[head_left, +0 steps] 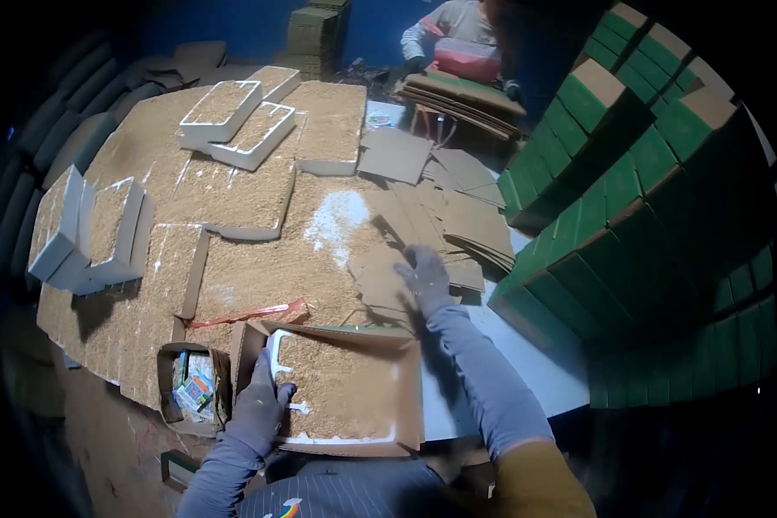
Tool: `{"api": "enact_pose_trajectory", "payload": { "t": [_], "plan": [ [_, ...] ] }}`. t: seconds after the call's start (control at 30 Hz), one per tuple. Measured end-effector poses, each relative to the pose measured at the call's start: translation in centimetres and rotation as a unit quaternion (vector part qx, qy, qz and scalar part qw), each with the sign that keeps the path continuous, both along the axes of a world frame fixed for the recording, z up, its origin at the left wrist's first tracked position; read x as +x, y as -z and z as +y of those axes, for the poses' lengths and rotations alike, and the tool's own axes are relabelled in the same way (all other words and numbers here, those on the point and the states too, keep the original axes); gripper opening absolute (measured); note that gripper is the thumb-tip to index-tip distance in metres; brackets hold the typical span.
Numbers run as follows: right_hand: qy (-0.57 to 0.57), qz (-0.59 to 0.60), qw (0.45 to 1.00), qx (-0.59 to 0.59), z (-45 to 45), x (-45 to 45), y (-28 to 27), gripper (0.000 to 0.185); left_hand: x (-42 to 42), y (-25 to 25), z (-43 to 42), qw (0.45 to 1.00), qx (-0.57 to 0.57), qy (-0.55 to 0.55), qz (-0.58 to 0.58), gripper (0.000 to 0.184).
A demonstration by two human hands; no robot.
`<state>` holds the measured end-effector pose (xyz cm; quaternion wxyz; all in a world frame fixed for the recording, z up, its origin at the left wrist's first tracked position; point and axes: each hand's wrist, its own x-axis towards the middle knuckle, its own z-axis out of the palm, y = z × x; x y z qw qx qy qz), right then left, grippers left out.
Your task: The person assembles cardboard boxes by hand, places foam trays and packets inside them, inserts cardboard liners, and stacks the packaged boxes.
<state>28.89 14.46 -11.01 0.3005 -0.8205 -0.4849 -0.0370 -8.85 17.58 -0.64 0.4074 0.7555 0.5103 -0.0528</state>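
Note:
An open cardboard box [413, 393] sits at the table's near edge. Inside it lies a white foam tray [354, 441] filled with tan, crumbly grains. My left hand [259, 406], in a grey glove, is closed over the box's left wall, its thumb on the inner side by the tray; some fingers are hidden. My right hand [426, 278], also gloved, reaches forward beyond the box with fingers apart and nothing in them. It is above or beside flat cardboard pieces [388, 281]; contact cannot be made out.
A small carton [219, 380] of printed packets stands left of the box. A red strip-like tool [250, 316] lies behind. More filled trays [224, 108] stand at the back and left. Green boxes [630, 198] are stacked at right. Across the table, a person [466, 43] is beside stacked cardboard.

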Motion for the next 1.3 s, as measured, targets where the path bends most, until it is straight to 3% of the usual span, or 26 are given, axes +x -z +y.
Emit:
{"api": "enact_pose_trajectory", "payload": {
  "t": [0.07,0.1,0.13,0.17,0.23,0.27,0.3,0.33,0.4,0.5,0.6,0.73,0.87,0.9,0.93,1.0,1.07,1.13,1.2,1.27,1.3],
  "plan": [
    [0.065,-0.172,0.969,-0.165,2.6,2.7,3.3,0.035,0.3,0.2,-0.9,0.992,0.109,0.01,-0.066,0.07],
    [0.044,-0.231,0.954,-0.184,2.7,4.7,6.4,0.033,0.5,-0.1,-1.3,0.984,0.14,0.016,-0.105,0.065],
    [0.034,-0.205,0.964,-0.166,2.7,5.5,6.9,0.022,0.3,0.3,-2.0,0.947,0.297,0.062,-0.107,0.058],
    [0.023,-0.178,0.972,-0.149,2.6,6.5,7.5,0.015,-0.3,-0.7,-2.1,0.927,0.347,0.091,-0.108,0.053],
    [0.013,-0.137,0.989,-0.059,1.5,5.3,4.6,0.01,-3.3,-2.7,-2.1,0.926,0.338,0.02,-0.166,0.037],
    [0.023,-0.17,0.984,-0.052,0.5,4.3,2.6,0.012,-4.7,-3.5,-1.6,0.927,0.329,-0.036,-0.175,0.031],
    [-0.039,-0.174,0.984,-0.011,-0.9,3.0,-0.6,0.014,-6.8,-3.2,-0.1,0.941,0.273,-0.111,-0.165,0.026],
    [-0.053,-0.194,0.979,0.042,-2.2,1.9,-2.2,0.015,-9.6,-2.0,1.6,0.946,0.214,-0.182,-0.161,0.022],
    [-0.039,-0.087,0.995,-0.035,-5.0,0.8,-4.2,0.015,-15.8,4.0,5.5,0.95,0.227,-0.212,-0.037,0.027],
    [-0.003,-0.065,0.997,0.043,-8.4,-2.4,-6.8,0.013,-18.7,9.1,7.8,0.927,0.355,-0.097,0.075,0.037],
    [0.047,0.027,0.992,0.111,-11.5,-4.9,-8.4,0.012,-18.1,9.8,8.4,0.946,0.256,-0.046,0.193,0.047],
    [0.115,0.055,0.985,0.112,-15.1,-8.7,-10.3,0.012,-19.4,10.0,9.3,0.966,0.216,-0.109,0.087,0.039],
    [0.132,0.055,0.969,0.2,-17.1,-12.0,-11.7,0.013,-14.8,2.6,6.8,0.877,0.457,-0.099,-0.107,0.037],
    [0.127,0.023,0.966,0.225,-16.6,-13.4,-11.8,0.015,-12.6,1.1,5.8,0.865,0.477,-0.021,-0.151,0.036],
    [0.086,0.016,0.97,0.226,-16.0,-15.1,-12.3,0.017,-10.0,-0.1,4.5,0.845,0.494,0.058,-0.197,0.035],
    [-0.084,-0.039,0.979,0.183,-15.5,-16.8,-12.0,0.029,-6.0,-0.1,1.7,0.863,0.387,0.265,-0.188,0.035],
    [-0.218,-0.182,0.958,0.042,-16.2,-17.6,-12.6,0.037,-6.1,-1.4,1.0,0.89,0.333,0.266,-0.165,0.028],
    [-0.301,-0.173,0.933,-0.09,-16.9,-18.6,-13.3,0.036,-7.2,-5.4,2.0,0.866,0.445,0.108,-0.203,0.021],
    [-0.388,-0.153,0.878,-0.236,-16.6,-19.2,-13.2,0.017,-7.4,-6.5,2.1,0.865,0.437,0.04,-0.245,0.024],
    [-0.432,-0.009,0.88,-0.195,-17.2,-19.4,-9.1,0.013,-4.7,-7.2,0.2,0.859,0.433,0.166,-0.216,0.021],
    [-0.438,-0.031,0.858,-0.265,-16.7,-20.1,-8.3,0.013,-3.2,-5.9,-0.4,0.865,0.405,0.252,-0.157,0.023]
  ]
}}
